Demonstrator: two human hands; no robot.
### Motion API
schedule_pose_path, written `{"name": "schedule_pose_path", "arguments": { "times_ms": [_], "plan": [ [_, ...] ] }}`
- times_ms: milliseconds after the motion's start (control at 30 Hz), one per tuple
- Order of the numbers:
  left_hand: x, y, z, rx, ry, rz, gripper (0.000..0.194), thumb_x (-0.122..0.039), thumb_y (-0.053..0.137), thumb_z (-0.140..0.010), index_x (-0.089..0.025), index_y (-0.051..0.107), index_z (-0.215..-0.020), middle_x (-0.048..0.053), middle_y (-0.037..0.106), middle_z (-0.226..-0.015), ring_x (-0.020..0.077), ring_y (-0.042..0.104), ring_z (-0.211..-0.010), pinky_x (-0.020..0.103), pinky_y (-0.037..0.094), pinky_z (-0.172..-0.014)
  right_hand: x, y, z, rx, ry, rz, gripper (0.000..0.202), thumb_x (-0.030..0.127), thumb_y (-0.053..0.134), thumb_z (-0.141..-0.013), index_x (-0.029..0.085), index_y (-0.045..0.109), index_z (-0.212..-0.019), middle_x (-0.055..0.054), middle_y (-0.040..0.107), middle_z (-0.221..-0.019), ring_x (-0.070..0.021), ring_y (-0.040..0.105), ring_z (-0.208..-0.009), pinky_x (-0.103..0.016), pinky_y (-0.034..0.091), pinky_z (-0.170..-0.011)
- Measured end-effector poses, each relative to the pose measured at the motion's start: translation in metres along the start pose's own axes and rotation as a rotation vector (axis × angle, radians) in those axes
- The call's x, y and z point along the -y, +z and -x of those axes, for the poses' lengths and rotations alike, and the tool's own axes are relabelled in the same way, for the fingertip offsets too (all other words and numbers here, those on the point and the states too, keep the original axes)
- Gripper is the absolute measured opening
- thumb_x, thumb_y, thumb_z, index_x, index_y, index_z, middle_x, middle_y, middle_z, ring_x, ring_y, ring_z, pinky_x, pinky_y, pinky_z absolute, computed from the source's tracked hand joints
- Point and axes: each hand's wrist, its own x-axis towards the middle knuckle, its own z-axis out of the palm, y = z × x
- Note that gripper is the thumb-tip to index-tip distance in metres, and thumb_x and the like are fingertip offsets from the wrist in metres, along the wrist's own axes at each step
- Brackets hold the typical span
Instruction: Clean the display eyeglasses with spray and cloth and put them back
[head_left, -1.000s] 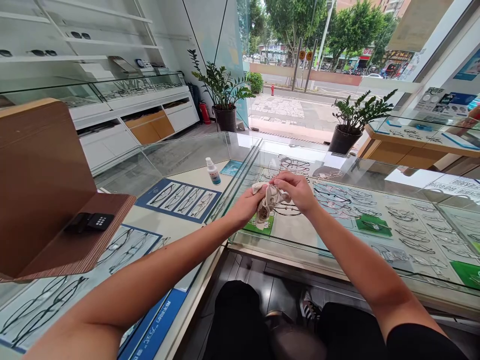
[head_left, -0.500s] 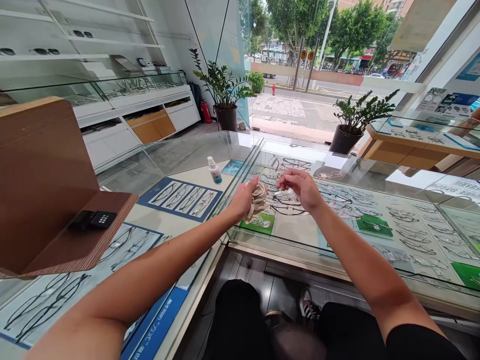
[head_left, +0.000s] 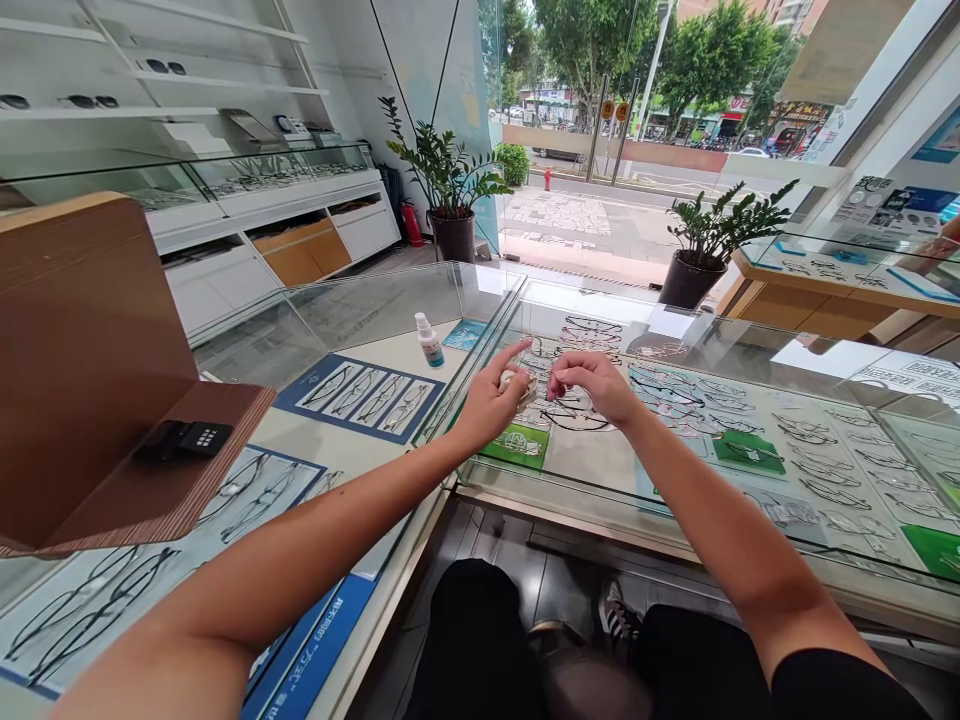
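My left hand (head_left: 487, 402) hovers over the glass counter (head_left: 675, 500) with a beige cloth (head_left: 519, 384) bunched in its palm and its index finger stretched out. Just to its right, my right hand (head_left: 596, 385) pinches a thin black-rimmed pair of glasses (head_left: 574, 420) by the frame. The two hands are a few centimetres apart above the showcase corner. Most of the cloth is hidden inside the left hand.
A small spray bottle (head_left: 430, 341) stands on the left counter. Rows of glasses (head_left: 817, 465) lie under the glass. A wooden stand (head_left: 90, 370) with a black keypad device (head_left: 184, 440) is at my left. Potted plants (head_left: 450, 200) flank the street door.
The hands have drawn apart. The cloth, wrapped around the glasses a second ago, is now balled up in the left hand, while the right hand keeps the glasses. The left index finger has straightened.
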Motion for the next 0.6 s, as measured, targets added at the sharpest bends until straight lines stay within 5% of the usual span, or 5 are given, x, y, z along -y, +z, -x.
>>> {"name": "schedule_pose_path", "arguments": {
  "times_ms": [200, 600],
  "plan": [
    [0.003, -0.001, -0.001, -0.04, -0.002, 0.014, 0.064, -0.04, 0.062, -0.099, -0.021, 0.056, -0.16, -0.001, 0.063, -0.085, 0.0111, 0.047, -0.064, 0.027, 0.043, -0.065, 0.0, 0.0, 0.0, 0.034, 0.019, -0.006, 0.02, 0.033, 0.07, -0.086, 0.019, 0.071, -0.073, -0.003, 0.074, -0.071, -0.0172, 0.066, -0.07, -0.033, 0.051, -0.072],
    [-0.007, -0.002, -0.002, -0.053, -0.004, 0.006, 0.038, -0.039, 0.061, -0.097, -0.019, 0.072, -0.127, -0.001, 0.062, -0.081, 0.0114, 0.046, -0.061, 0.028, 0.039, -0.061, 0.002, 0.0, 0.002, 0.038, 0.05, -0.011, 0.017, 0.029, 0.069, -0.081, 0.018, 0.07, -0.067, -0.002, 0.07, -0.064, -0.0167, 0.067, -0.062, -0.033, 0.049, -0.07]
  ]
}}
